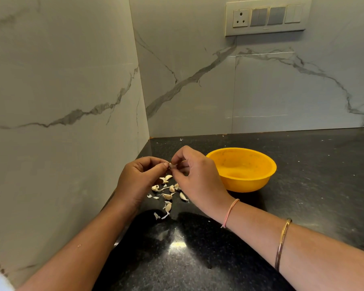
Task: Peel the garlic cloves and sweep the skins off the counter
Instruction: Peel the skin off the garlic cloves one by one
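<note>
1. A small pale garlic clove (171,165) is held up above the black speckled stone counter (302,185), near the left wall, between the two hands.
2. The left hand (139,177) is curled, its thumb and forefinger tips pinching the clove's left side. The right hand (195,175) is curled too, its fingertips nipping the right side.
3. Loose pale cloves and papery white skins (167,196) lie scattered on the counter just below the hands, on the near side.
4. A round yellow plastic bowl (250,181) stands on the counter just right of the right hand.
5. The clove is likely very light and firm, and its skin thin and brittle.
6. It is probably best to steady the clove by its body and lift the skin from one tip.
7. A bared clove may turn slippery, and the skins may scatter easily when swept.
</note>
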Available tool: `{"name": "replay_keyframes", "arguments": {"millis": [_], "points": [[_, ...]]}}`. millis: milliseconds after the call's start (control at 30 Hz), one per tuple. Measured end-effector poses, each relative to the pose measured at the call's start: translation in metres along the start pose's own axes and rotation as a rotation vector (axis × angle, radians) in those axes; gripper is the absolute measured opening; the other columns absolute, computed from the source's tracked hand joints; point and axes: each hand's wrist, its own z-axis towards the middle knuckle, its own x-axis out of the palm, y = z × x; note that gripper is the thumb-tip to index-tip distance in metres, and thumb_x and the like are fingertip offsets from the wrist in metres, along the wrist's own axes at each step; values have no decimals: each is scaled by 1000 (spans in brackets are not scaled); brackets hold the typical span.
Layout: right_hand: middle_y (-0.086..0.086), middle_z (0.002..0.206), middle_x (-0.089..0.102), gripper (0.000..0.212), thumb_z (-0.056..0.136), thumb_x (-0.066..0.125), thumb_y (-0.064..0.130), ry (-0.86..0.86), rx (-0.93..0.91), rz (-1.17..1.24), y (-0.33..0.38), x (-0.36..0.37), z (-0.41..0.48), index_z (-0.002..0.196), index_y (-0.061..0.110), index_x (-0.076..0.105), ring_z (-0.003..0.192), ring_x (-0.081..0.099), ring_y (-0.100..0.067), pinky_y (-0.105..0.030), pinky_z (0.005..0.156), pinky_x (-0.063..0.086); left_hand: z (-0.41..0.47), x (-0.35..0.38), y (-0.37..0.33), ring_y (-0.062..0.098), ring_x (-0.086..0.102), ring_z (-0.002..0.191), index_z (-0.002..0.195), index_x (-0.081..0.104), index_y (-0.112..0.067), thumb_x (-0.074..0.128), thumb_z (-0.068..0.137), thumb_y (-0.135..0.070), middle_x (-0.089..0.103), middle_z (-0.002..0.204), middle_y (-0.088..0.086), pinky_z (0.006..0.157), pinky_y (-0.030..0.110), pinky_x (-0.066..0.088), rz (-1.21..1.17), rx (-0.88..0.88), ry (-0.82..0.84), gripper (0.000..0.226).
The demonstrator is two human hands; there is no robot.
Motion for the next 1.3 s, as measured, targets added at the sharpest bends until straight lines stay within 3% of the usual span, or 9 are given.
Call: {"name": "replay_keyframes", "arguments": {"millis": [300,733,900,1067,1300], "points": [[-2,81,60,6,81,68,4,13,-69,-137,3,-5,1,81,9,64,72,54,-11,-24,59,51,0,-2,1,4,63,63,79,71,-12,65,84,-8,70,71,1,60,15,53,65,24,1,9],[-6,81,62,4,80,68,1,56,-78,-198,4,-6,1,79,5,66,71,51,-11,-10,56,38,1,-3,2,3,62,62,74,71,-21,67,82,-11,70,65,-8,66,23,52,207,86,10,13],[-9,81,62,7,78,67,-3,73,-90,-203,5,-6,1,77,4,66,70,52,-14,-13,56,38,0,-1,5,0,57,56,71,69,-18,66,82,-8,66,60,-7,58,16,48,216,89,-6,15],[-8,80,62,5,81,65,0,76,-112,-193,7,-6,2,80,5,65,70,50,-12,-12,56,36,0,0,4,7,58,60,70,68,-18,65,82,-8,66,63,-4,65,29,51,178,62,-21,16],[-6,85,69,7,85,64,5,80,56,41,4,-4,1,91,7,66,78,66,-15,-26,67,56,1,0,3,12,60,64,72,68,-16,64,82,-11,66,66,0,75,39,54,180,30,-39,12]]}}
